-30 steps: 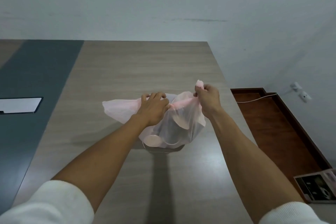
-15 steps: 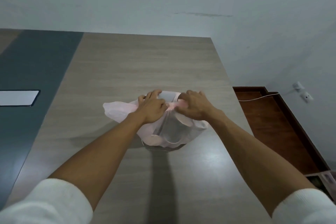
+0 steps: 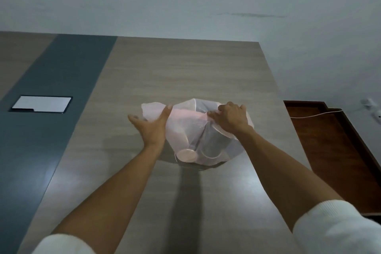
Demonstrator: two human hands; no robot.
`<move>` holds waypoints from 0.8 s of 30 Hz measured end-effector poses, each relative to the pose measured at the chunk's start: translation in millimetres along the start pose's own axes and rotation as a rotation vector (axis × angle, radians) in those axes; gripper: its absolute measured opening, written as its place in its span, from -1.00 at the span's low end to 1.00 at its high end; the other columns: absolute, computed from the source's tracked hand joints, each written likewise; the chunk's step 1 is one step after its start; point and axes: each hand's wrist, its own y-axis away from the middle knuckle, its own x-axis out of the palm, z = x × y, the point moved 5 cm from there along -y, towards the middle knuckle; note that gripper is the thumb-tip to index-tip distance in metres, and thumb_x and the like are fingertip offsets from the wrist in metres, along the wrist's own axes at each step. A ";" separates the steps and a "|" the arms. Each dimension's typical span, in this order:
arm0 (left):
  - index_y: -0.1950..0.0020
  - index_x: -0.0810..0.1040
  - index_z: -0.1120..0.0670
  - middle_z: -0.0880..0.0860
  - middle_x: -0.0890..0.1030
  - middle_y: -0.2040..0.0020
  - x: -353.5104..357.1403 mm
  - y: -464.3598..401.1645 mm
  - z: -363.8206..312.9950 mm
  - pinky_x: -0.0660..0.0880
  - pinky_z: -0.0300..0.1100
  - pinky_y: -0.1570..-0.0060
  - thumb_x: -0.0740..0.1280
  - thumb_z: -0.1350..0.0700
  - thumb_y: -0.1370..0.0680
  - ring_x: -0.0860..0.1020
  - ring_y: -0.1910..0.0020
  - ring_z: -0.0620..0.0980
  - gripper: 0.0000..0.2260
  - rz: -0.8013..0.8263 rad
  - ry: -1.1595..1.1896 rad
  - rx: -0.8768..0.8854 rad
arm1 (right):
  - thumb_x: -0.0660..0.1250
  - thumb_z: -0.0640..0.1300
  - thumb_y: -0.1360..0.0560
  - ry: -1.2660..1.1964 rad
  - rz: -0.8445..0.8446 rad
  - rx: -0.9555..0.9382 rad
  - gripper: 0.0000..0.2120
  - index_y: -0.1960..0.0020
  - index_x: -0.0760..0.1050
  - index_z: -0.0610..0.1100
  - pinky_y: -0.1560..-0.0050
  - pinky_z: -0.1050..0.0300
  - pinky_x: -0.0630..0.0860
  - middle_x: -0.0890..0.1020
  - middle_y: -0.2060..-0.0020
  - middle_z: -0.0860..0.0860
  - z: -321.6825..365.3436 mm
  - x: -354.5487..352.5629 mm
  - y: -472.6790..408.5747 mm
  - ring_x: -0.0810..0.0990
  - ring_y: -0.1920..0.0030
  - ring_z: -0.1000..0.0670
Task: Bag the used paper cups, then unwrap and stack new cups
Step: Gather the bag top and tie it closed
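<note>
A translucent pinkish plastic bag (image 3: 185, 130) sits on the wooden table (image 3: 185, 72), bulging with used paper cups (image 3: 186, 154) that show through its side. My right hand (image 3: 231, 118) presses down on the bag's top right and pinches the gathered plastic there. My left hand (image 3: 152, 126) rests flat against the bag's left side, fingers spread, with a loose flap of the bag (image 3: 151, 109) sticking out behind it. No new wrapped cups are in view.
A dark grey strip (image 3: 61, 93) runs along the table's left part, with a white rectangular panel (image 3: 41, 104) set in it. Right of the table lies a red-brown floor (image 3: 329, 150), a white cable (image 3: 315, 114) and wall sockets (image 3: 373, 109).
My left hand has let go of the bag's top and opened flat against its left side. My right hand slid right along the top. The bag now stands fuller and rounder.
</note>
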 end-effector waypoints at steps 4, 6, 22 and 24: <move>-0.23 0.60 0.09 0.03 0.70 -0.08 28.8 6.8 10.5 0.64 -0.09 -0.05 0.65 -0.09 -0.30 0.69 -0.07 0.05 -0.42 0.184 -0.144 -0.027 | 0.24 0.39 -0.46 -0.023 -0.026 0.045 -0.46 -0.03 0.62 -0.06 -0.19 -0.12 0.33 0.65 -0.05 -0.10 3.3 2.9 3.0 0.60 -0.03 -0.16; -0.22 0.59 0.09 0.03 0.66 -0.14 41.5 13.0 -10.6 0.57 -0.10 -0.15 0.56 -0.08 -0.35 0.64 -0.14 0.04 -0.49 0.183 -0.342 0.294 | 0.25 0.40 -0.39 -0.005 -0.030 0.086 -0.50 0.06 0.60 -0.02 -0.17 -0.12 0.34 0.68 0.03 -0.05 10.5 7.8 3.6 0.62 0.00 -0.14; -0.03 0.46 0.09 -0.02 0.55 0.06 106.7 41.7 -47.2 0.46 -0.30 0.13 0.42 -0.08 -0.55 0.54 0.09 0.00 -0.72 0.270 -0.291 0.440 | 0.17 -0.32 -0.60 -1.726 -0.079 0.466 -0.81 0.04 0.56 -0.29 0.22 0.13 0.46 0.51 0.37 -0.07 -30.2 3.2 16.8 0.48 0.35 0.00; -0.03 0.48 0.07 0.00 0.51 0.00 112.1 49.8 -45.4 0.39 -0.37 0.12 0.38 -0.08 -0.56 0.49 0.05 -0.04 -0.76 0.409 -0.316 0.524 | 0.17 -0.26 -0.68 -1.887 -0.039 0.364 -0.82 -0.05 0.51 -0.33 0.07 0.08 0.54 0.57 0.27 -0.13 -22.3 -2.5 13.8 0.56 0.28 -0.04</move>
